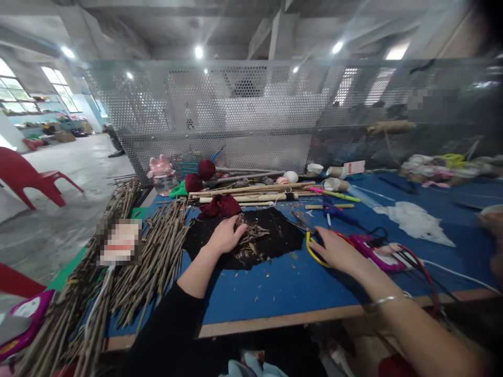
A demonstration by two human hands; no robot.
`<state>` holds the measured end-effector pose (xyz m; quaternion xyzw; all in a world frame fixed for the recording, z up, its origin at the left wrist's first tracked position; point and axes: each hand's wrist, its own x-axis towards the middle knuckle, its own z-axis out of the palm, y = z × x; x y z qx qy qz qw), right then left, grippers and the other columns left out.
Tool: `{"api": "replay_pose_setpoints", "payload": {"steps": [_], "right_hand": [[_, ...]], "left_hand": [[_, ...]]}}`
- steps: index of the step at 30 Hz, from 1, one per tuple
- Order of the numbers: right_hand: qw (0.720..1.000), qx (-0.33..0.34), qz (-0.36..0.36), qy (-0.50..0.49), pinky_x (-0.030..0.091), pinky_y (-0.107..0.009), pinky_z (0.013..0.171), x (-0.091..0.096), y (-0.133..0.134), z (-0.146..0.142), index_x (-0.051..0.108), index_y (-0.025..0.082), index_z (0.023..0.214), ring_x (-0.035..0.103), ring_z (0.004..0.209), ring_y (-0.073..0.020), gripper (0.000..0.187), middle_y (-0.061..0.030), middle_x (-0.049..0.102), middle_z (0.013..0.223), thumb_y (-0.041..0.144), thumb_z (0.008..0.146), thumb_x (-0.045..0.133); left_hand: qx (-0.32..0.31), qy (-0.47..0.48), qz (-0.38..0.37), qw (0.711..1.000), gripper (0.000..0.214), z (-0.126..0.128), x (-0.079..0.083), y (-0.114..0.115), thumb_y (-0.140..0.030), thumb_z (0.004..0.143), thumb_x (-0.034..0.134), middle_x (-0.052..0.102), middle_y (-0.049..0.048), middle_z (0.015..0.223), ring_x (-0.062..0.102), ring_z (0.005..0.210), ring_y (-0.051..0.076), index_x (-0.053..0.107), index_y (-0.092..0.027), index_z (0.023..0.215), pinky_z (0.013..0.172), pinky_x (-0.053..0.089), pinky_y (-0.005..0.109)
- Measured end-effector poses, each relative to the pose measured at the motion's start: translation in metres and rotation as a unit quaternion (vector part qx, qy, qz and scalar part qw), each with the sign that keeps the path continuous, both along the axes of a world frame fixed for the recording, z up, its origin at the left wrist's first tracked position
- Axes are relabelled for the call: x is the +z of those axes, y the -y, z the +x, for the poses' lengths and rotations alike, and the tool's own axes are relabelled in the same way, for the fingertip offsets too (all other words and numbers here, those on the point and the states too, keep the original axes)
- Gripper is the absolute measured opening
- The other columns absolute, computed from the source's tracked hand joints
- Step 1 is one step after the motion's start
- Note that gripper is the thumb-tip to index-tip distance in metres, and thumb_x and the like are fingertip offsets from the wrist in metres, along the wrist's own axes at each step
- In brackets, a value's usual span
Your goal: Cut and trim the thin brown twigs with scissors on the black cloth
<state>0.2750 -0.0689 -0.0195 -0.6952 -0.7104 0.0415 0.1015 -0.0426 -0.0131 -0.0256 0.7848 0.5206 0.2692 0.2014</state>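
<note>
1. The right hand (pixel 332 248) lies at a yellow-handled cutting tool (pixel 310 252), fingers over its handle; whether they are clenched around it cannot be told.
2. The left hand (pixel 228 235) is curved against a small heap of broken twigs (pixel 253 236), thumb apart from the fingers; any grasp is hidden.
3. Beneath the left hand and the heap, black cloth (pixel 281 230) covers part of a blue tabletop (pixel 243 296), with scraps scattered nearby.
4. Left of the left hand, long sticks (pixel 151 267) lie in a spread bundle.
5. Just beyond the left hand sits a crumpled dark red cloth (pixel 220 207); farther off, two dark red balls (pixel 207 169) rest near poles.
6. Beyond the right hand lies a blue glue gun (pixel 337 211); to its right, a magenta device (pixel 359 242) rests near the wrist.
</note>
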Motion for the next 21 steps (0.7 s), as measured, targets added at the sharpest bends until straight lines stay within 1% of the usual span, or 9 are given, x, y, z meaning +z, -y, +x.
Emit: {"api": "replay_pose_setpoints", "payload": {"steps": [2,4,6,8,11,14,16,18,21], "right_hand": [[0.999,-0.006,-0.008,0.031,0.039,-0.042,0.097,-0.014,0.006,0.018,0.047,0.008,0.123,0.048,0.117,-0.0320,0.049,-0.0216,0.051,0.126,0.031,0.080,0.050],[0.998,-0.022,0.002,0.056,0.039,-0.041,0.096,-0.021,0.009,0.024,0.046,0.008,0.124,0.048,0.117,-0.0313,0.049,-0.0215,0.050,0.126,0.029,0.080,0.049],[0.995,-0.052,0.007,0.083,0.042,-0.043,0.090,-0.019,0.010,0.023,0.044,0.009,0.126,0.052,0.112,-0.0332,0.051,-0.0228,0.052,0.122,0.033,0.081,0.048],[0.991,-0.085,-0.015,0.106,0.045,-0.045,0.081,-0.011,0.007,0.019,0.042,0.010,0.128,0.056,0.103,-0.0360,0.057,-0.0243,0.054,0.118,0.042,0.081,0.047],[0.988,-0.084,-0.079,0.100,0.045,-0.043,0.077,0.005,0.000,0.013,0.039,0.011,0.132,0.058,0.100,-0.0361,0.065,-0.0237,0.056,0.117,0.048,0.078,0.048],[0.989,-0.054,-0.122,0.056,0.044,-0.038,0.082,0.015,-0.007,0.010,0.039,0.010,0.133,0.059,0.102,-0.0318,0.066,-0.0210,0.057,0.118,0.038,0.074,0.052],[0.988,-0.057,-0.137,0.037,0.044,-0.037,0.081,0.017,-0.009,0.008,0.047,0.011,0.127,0.059,0.102,-0.0316,0.063,-0.0202,0.058,0.118,0.032,0.068,0.055],[0.987,-0.064,-0.142,0.030,0.045,-0.035,0.078,0.017,-0.010,0.007,0.056,0.013,0.118,0.060,0.099,-0.0311,0.058,-0.0184,0.061,0.113,0.025,0.061,0.059],[0.988,-0.064,-0.143,0.009,0.045,-0.031,0.074,0.018,-0.006,0.007,0.063,0.015,0.105,0.062,0.092,-0.0285,0.047,-0.0147,0.066,0.104,0.018,0.059,0.059]], "left_hand": [[-0.024,-0.007,-0.011,1.000,0.065,0.002,0.003,0.006,-0.058,0.084,0.034,0.051,0.0142,0.129,0.047,0.119,0.024,0.042,-0.014,0.131,0.100,0.034,0.035],[-0.043,-0.019,-0.015,0.999,0.073,0.003,0.007,0.011,-0.062,0.078,0.040,0.050,0.0140,0.130,0.046,0.120,0.026,0.037,-0.017,0.135,0.100,0.034,0.037],[-0.047,-0.050,-0.010,0.998,0.086,0.003,0.010,0.016,-0.066,0.067,0.053,0.048,0.0144,0.132,0.044,0.121,0.031,0.034,-0.019,0.137,0.101,0.031,0.042],[-0.046,-0.082,-0.005,0.996,0.097,0.003,0.011,0.019,-0.064,0.057,0.064,0.046,0.0148,0.133,0.042,0.122,0.035,0.032,-0.021,0.137,0.100,0.030,0.046],[-0.043,-0.087,0.003,0.995,0.087,0.004,0.007,0.019,-0.050,0.060,0.069,0.048,0.0140,0.133,0.045,0.119,0.033,0.037,-0.019,0.135,0.097,0.036,0.042],[-0.023,-0.060,0.010,0.998,0.063,0.004,0.001,0.015,-0.033,0.069,0.063,0.054,0.0126,0.126,0.049,0.116,0.027,0.047,-0.017,0.127,0.096,0.038,0.035],[-0.010,-0.047,0.007,0.999,0.054,0.004,-0.002,0.012,-0.029,0.071,0.060,0.058,0.0119,0.121,0.052,0.113,0.025,0.052,-0.016,0.123,0.097,0.038,0.033],[-0.017,-0.041,0.009,0.999,0.058,0.002,-0.003,0.010,-0.028,0.069,0.061,0.056,0.0113,0.123,0.051,0.114,0.025,0.050,-0.016,0.125,0.097,0.037,0.034],[-0.064,-0.038,0.012,0.997,0.073,-0.001,-0.002,0.010,-0.028,0.063,0.065,0.044,0.0100,0.136,0.043,0.122,0.026,0.042,-0.019,0.132,0.101,0.035,0.035]]}}
